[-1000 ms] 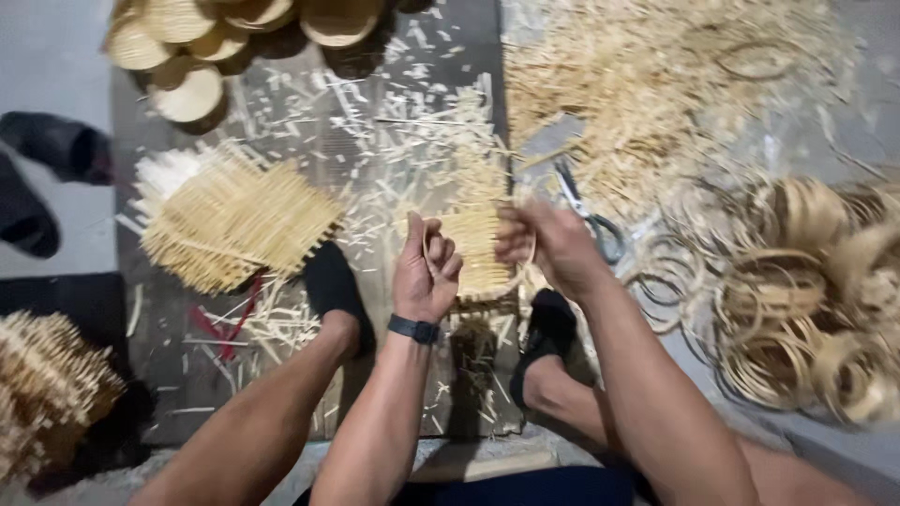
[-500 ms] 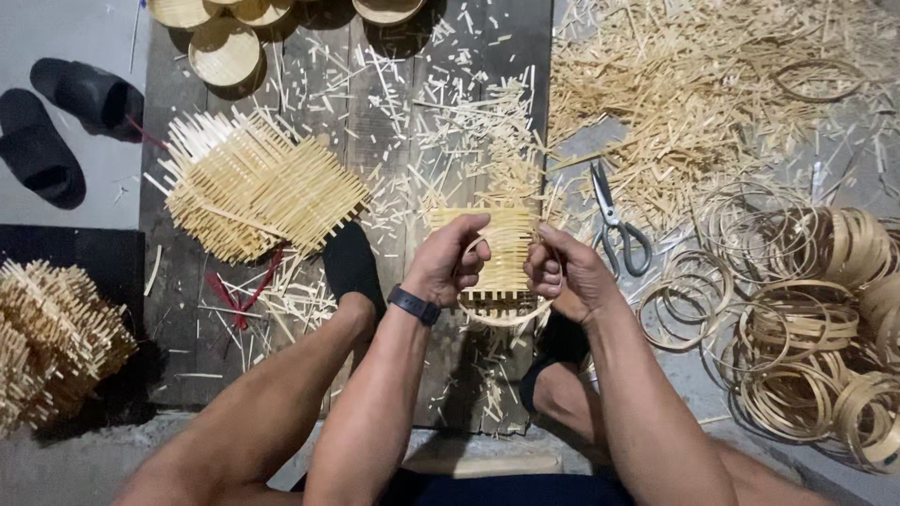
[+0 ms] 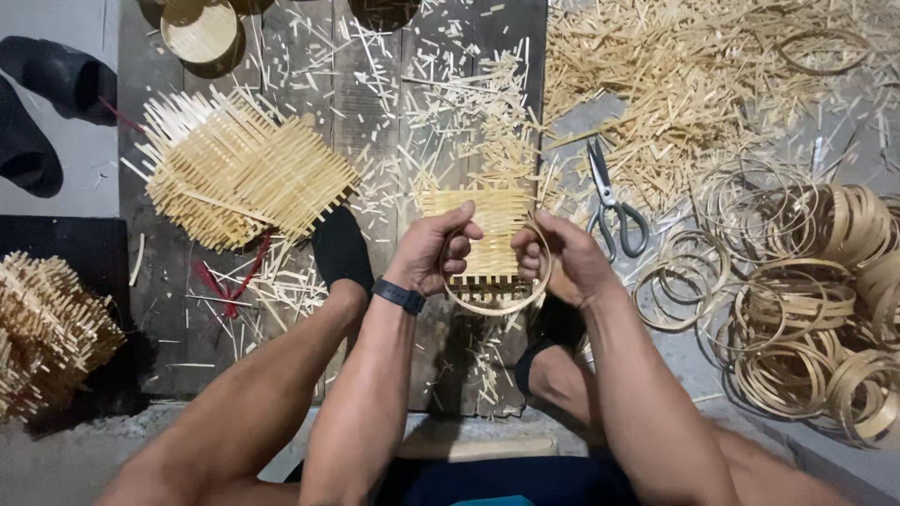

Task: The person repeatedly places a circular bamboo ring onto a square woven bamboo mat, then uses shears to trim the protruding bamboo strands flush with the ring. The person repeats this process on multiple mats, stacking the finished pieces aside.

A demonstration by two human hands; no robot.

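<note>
Left hand (image 3: 433,251) and right hand (image 3: 561,258) both gripping woven mat (image 3: 487,230) with ring (image 3: 497,302); scissors (image 3: 611,201) just beside.

Left hand (image 3: 433,251) and right hand (image 3: 562,258) each close a grip on a small woven bamboo mat (image 3: 478,230) set in a thin bamboo hoop (image 3: 497,305). Scissors (image 3: 614,201) lie just right; loose hoops (image 3: 797,309) pile farther right.

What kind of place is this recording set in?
Probably a floor-level bamboo weaving workshop. Both hands hold a small woven mat inside a thin hoop; a stack of woven mats, piled hoops, scissors and strewn offcuts lie around.
</note>
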